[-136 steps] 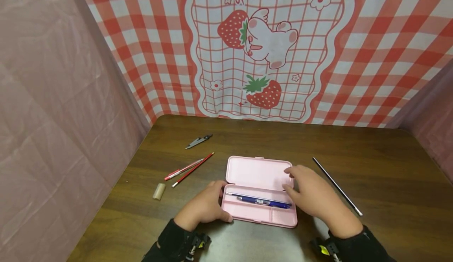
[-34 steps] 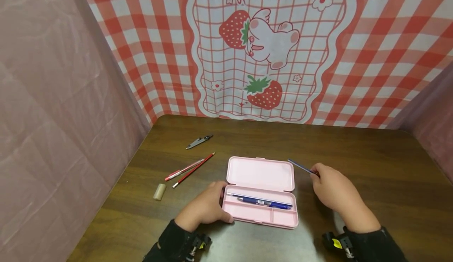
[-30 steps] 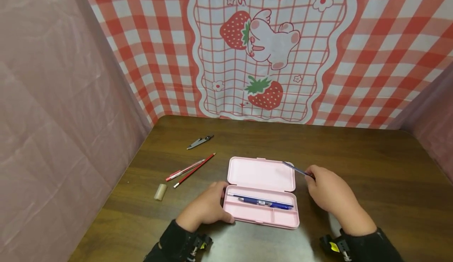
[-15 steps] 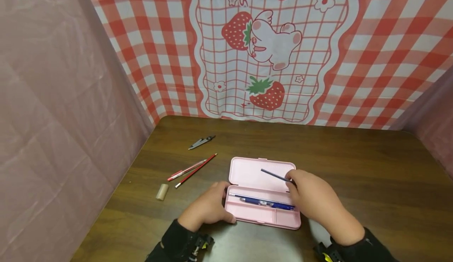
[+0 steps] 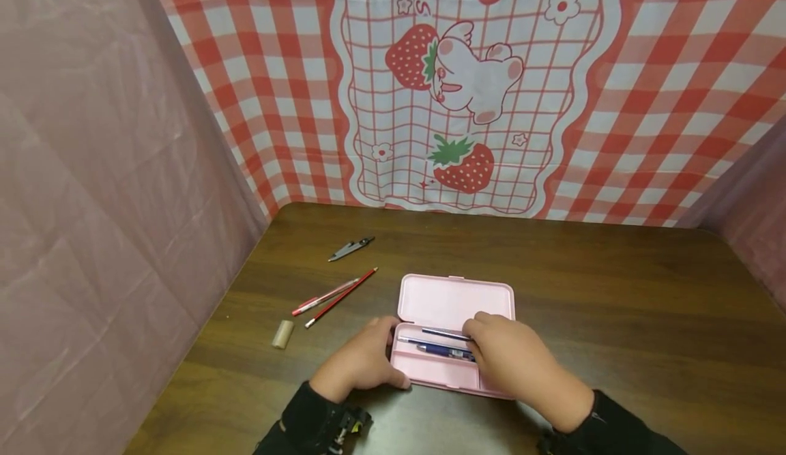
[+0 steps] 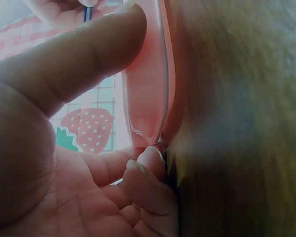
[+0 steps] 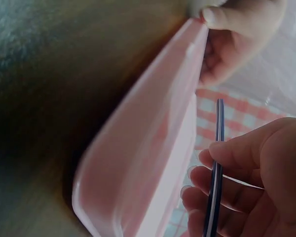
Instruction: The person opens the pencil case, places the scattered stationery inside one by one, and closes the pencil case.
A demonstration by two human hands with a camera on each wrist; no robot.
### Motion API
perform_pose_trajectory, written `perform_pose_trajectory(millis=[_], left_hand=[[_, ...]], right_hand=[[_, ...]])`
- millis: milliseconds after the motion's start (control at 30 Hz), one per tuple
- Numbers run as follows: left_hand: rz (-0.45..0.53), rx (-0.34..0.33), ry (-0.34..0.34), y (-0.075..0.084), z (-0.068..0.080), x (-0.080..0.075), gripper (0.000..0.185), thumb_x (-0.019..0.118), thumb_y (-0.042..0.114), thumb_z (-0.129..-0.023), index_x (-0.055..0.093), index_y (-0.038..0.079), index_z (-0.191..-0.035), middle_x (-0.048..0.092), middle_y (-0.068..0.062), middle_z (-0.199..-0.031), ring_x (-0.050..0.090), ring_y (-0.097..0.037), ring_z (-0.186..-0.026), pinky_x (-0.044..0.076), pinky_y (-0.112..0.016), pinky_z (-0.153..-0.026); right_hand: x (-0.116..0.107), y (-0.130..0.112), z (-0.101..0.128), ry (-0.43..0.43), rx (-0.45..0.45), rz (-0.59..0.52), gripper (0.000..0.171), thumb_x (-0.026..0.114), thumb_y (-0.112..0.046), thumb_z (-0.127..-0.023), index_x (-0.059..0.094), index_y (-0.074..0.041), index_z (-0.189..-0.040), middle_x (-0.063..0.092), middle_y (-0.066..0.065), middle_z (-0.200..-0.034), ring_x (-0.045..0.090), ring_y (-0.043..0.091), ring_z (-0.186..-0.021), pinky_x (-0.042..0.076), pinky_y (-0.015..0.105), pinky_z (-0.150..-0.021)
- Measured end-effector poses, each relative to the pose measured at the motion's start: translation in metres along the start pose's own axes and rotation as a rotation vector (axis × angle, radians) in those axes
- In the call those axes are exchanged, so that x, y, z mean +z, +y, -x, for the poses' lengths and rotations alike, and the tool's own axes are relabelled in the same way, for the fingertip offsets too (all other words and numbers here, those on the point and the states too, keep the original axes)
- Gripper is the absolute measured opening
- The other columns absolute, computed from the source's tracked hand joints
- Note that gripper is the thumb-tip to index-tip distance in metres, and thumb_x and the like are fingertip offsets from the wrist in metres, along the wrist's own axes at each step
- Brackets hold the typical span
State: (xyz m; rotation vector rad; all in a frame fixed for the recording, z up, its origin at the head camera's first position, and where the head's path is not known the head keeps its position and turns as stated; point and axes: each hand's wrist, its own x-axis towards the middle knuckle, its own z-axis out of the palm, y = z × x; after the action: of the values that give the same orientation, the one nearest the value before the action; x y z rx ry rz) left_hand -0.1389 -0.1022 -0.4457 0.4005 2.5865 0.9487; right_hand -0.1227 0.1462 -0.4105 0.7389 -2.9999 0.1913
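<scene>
The right hand (image 5: 512, 356), pinching the striped pencil (image 5: 443, 334), has brought it from over the lid (image 5: 451, 298) toward six o'clock, so it seems lined up at twelve o'clock of the blue pen (image 5: 443, 351) in the pink case (image 5: 432, 371), which the left hand (image 5: 361, 359) grips at nine o'clock.

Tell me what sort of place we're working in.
Probably a desk in a curtained-off nook, perhaps a makeshift booth: a wood-grain tabletop, a red-checked strawberry-print cloth hanging behind it, and a plain pinkish drape along the left side.
</scene>
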Motion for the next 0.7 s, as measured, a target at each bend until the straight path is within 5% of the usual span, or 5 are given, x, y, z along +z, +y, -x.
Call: perform_pose_trajectory(millis=[700], left_hand=[[0.006, 0.000, 0.006, 0.002, 0.000, 0.000, 0.094, 0.090, 0.033, -0.053, 0.044, 0.007, -0.131, 0.048, 0.000, -0.105, 0.049, -0.015, -0.091, 0.042, -0.037, -0.082]], right_hand=[[0.014, -0.016, -0.023, -0.080, -0.074, 0.084, 0.011, 0.067, -0.012, -0.080, 0.068, -0.015, -0.091, 0.056, -0.004, -0.076, 0.054, 0.016, -0.072, 0.048, 0.038, -0.064]])
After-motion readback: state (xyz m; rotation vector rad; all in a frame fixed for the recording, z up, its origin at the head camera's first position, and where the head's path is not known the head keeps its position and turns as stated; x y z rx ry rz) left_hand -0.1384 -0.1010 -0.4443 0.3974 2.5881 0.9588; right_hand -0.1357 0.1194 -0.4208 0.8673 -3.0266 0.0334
